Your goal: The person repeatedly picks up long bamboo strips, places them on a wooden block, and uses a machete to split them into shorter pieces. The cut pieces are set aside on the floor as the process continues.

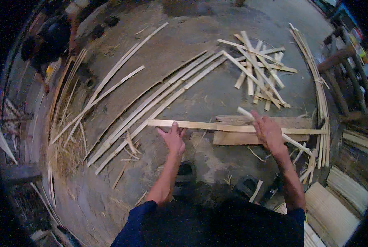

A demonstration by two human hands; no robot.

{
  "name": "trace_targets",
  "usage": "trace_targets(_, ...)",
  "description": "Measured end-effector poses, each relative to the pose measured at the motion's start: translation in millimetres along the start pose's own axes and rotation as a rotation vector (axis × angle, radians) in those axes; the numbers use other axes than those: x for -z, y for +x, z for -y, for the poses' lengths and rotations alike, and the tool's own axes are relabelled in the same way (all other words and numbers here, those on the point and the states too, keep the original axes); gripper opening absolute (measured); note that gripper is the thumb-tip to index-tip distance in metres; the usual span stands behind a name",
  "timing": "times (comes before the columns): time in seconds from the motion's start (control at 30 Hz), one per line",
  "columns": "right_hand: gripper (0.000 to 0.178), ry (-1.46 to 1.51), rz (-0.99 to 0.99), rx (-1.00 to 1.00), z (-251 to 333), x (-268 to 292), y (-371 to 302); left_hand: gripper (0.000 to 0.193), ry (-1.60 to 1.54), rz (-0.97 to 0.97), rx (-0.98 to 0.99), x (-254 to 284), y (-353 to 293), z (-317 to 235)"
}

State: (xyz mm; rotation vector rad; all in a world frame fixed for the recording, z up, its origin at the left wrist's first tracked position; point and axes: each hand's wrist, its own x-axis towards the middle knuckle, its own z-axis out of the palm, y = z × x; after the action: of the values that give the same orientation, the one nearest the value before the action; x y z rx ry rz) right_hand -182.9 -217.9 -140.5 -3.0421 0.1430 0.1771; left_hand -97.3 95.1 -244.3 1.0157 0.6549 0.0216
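Observation:
A long bamboo strip lies crosswise in front of me, its right part over a wooden board on the ground. My left hand is closed on the strip near its left end, thumb and fingers at its lower edge. My right hand is over the strip's right half, its fingers curled round a narrow pale stick-like piece. That piece slants across the strip, sticking out on both sides of the hand. The palm hides its middle, so its exact kind is unclear.
Cut bamboo pieces lie heaped at the far right. Long strips stretch across the middle, with a bundle along the right. Shavings pile up at left, near another person. A wooden rack stands at right.

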Motion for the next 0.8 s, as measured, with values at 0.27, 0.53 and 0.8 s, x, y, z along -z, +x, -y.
trace_targets(0.27,0.047,0.066,-0.024,0.191,67,-10,19,0.082,-0.162,-0.02,0.077,32,38,-19)
trace_targets(0.53,0.042,0.234,-0.202,0.373,100,-40,41,0.074,0.057,0.079,-0.016,-6,-26,-14)
trace_targets(0.8,0.034,0.273,-0.214,0.344,157,-52,54,0.036,0.14,0.132,-0.121,18,-7,36)
